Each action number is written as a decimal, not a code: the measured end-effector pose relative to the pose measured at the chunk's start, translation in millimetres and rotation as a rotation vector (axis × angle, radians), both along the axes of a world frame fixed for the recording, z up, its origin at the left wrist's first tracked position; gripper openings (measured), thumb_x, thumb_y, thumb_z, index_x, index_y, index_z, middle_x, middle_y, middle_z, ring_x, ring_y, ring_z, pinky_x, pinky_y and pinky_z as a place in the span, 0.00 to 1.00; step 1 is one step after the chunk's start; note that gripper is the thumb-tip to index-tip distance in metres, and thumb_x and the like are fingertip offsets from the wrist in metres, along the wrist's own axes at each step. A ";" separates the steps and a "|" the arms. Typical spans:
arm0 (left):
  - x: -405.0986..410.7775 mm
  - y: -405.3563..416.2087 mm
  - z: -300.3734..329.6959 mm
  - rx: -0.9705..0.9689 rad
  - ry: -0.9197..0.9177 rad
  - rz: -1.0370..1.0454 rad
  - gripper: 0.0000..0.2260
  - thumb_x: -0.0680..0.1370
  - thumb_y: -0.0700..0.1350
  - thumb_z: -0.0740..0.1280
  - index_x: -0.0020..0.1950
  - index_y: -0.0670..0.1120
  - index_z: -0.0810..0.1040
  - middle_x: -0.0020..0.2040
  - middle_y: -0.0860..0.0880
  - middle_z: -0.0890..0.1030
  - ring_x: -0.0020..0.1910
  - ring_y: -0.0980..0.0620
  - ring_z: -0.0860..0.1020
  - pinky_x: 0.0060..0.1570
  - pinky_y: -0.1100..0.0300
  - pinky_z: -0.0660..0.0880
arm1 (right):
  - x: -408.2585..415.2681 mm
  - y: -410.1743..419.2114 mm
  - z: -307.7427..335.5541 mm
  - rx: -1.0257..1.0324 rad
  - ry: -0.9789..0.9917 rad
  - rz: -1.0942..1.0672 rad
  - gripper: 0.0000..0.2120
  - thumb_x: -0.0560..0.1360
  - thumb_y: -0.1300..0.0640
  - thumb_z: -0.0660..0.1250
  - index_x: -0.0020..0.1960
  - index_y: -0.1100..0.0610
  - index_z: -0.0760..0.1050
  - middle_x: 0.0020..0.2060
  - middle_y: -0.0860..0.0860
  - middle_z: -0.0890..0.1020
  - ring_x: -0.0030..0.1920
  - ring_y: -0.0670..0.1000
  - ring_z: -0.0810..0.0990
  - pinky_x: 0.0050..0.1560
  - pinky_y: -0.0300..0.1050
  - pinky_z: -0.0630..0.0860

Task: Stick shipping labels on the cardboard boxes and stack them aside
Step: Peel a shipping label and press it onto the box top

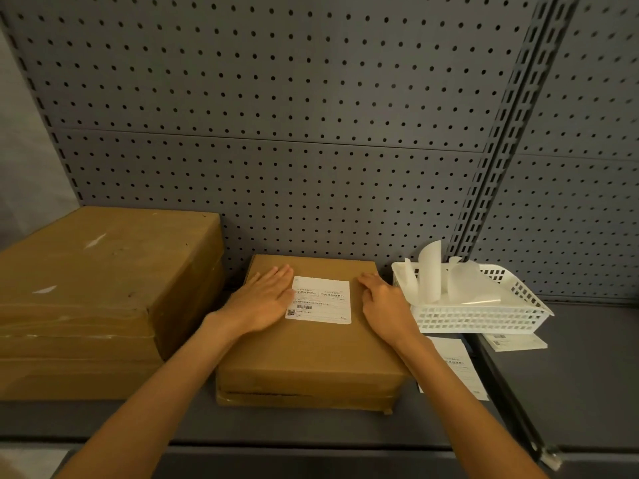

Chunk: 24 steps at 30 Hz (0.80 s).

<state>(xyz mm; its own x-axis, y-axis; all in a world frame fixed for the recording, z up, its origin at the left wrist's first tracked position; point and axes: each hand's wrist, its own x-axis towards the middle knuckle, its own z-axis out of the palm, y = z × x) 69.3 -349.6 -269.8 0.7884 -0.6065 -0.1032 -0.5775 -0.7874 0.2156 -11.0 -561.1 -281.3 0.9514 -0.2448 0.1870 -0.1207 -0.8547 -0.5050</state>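
A flat cardboard box (311, 361) lies on the grey shelf in front of me. A white shipping label (320, 300) with a barcode is stuck on its top, towards the back. My left hand (262, 302) lies flat on the box top, fingers spread, its fingertips touching the label's left edge. My right hand (383, 305) rests flat on the box just right of the label. Neither hand grips anything. More labels (456, 364) lie on the shelf to the right of the box, partly under my right forearm.
A stack of larger cardboard boxes (96, 299) stands at the left. A white plastic basket (484, 316) holding curled backing sheets (449, 281) sits at the right, another label (515, 342) under it. A grey pegboard wall (276, 150) closes the back. The shelf's front edge (311, 447) runs below.
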 end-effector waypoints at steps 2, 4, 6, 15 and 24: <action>-1.7 6.5 -4.2 0.005 -0.010 0.004 0.24 0.83 0.53 0.41 0.77 0.49 0.39 0.78 0.52 0.40 0.76 0.57 0.40 0.73 0.58 0.39 | 2.6 3.6 3.1 -0.069 0.029 -0.015 0.19 0.79 0.65 0.53 0.68 0.59 0.69 0.68 0.55 0.72 0.62 0.58 0.74 0.63 0.52 0.71; -1.7 5.1 -8.0 -0.003 -0.040 0.001 0.24 0.83 0.53 0.40 0.77 0.49 0.39 0.78 0.52 0.39 0.76 0.57 0.40 0.73 0.58 0.39 | 5.7 9.7 7.0 -0.134 0.040 -0.037 0.17 0.77 0.67 0.53 0.63 0.61 0.72 0.62 0.57 0.76 0.57 0.58 0.76 0.63 0.54 0.71; -0.9 4.0 -10.4 -0.015 -0.058 0.004 0.23 0.83 0.53 0.40 0.77 0.49 0.39 0.78 0.53 0.40 0.76 0.57 0.40 0.72 0.59 0.39 | 9.8 21.4 9.5 -0.216 0.023 -0.015 0.17 0.77 0.66 0.53 0.63 0.62 0.72 0.61 0.57 0.76 0.62 0.58 0.73 0.68 0.55 0.66; 3.7 6.8 -14.3 -0.036 -0.045 0.007 0.23 0.83 0.51 0.40 0.78 0.49 0.41 0.78 0.53 0.42 0.76 0.58 0.42 0.74 0.59 0.40 | 19.2 87.4 1.7 -0.273 0.273 0.225 0.26 0.83 0.48 0.40 0.78 0.55 0.43 0.78 0.50 0.46 0.77 0.47 0.42 0.76 0.46 0.40; 2.3 9.3 -13.3 -0.030 -0.043 -0.013 0.23 0.83 0.52 0.39 0.77 0.49 0.40 0.78 0.53 0.41 0.76 0.57 0.41 0.74 0.58 0.40 | -3.9 13.4 4.5 -0.289 0.346 0.170 0.28 0.80 0.38 0.39 0.77 0.45 0.40 0.77 0.42 0.42 0.76 0.43 0.40 0.75 0.50 0.38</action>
